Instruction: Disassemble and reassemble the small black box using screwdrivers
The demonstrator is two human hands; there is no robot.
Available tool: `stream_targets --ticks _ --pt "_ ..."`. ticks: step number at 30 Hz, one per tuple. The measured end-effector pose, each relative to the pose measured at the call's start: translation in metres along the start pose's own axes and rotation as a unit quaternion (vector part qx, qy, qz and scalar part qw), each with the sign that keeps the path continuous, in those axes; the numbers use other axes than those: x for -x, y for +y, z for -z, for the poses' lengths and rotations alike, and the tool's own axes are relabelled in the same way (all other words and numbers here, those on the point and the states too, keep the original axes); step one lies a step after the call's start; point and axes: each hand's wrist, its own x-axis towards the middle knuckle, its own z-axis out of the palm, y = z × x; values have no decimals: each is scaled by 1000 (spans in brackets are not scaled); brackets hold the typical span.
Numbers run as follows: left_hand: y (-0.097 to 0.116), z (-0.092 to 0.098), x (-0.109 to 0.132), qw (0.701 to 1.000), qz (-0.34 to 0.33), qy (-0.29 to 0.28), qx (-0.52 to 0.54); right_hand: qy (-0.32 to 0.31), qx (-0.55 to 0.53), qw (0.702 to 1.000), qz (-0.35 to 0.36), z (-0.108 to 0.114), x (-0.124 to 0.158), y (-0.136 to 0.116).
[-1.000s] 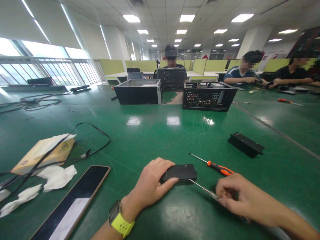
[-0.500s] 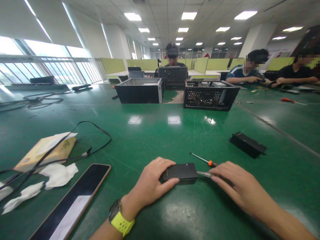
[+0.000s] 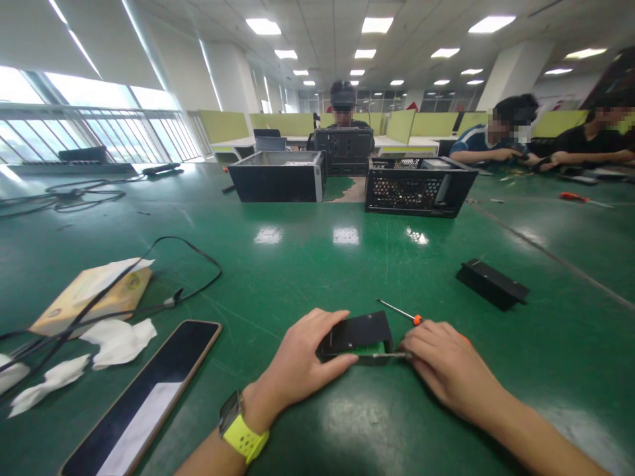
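Observation:
My left hand (image 3: pixel 310 350) is closed round the left end of a small black box (image 3: pixel 360 330), fingers on the far side and thumb on the near side. The box's top cover is tilted up along its near edge, and a green circuit board (image 3: pixel 374 349) shows in the gap. My right hand (image 3: pixel 446 363) grips a thin metal tool (image 3: pixel 394 356), whose shaft lies along the near opening of the box. Its handle is hidden in my fingers. Just beyond the right hand lies a screwdriver (image 3: pixel 399 311) with an orange-and-black handle, partly covered by that hand.
A second black part (image 3: pixel 491 284) lies at the right. On the left are a phone (image 3: pixel 163 377), a tissue pack (image 3: pixel 106 294), crumpled tissues (image 3: pixel 119 342) and a black cable (image 3: pixel 198 248). Computer cases (image 3: pixel 278 182) stand farther back, with people (image 3: pixel 496 142) seated beyond.
The box's cover has lifted at its near edge, exposing the green board. My right hand has moved left, bringing the metal tool along the gap. My left hand keeps its grip.

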Motion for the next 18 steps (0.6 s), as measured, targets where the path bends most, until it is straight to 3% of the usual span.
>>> stream_targets --ticks 4,10,18 --pt "-1 -1 1 1000 -8 4 11 -20 -19 999 -31 13 5 3" --pt "0 -1 -1 1000 -26 11 4 -209 -97 972 -55 32 11 8" --pt "-1 -4 -1 998 -49 35 18 -213 -140 964 -72 30 8 2"
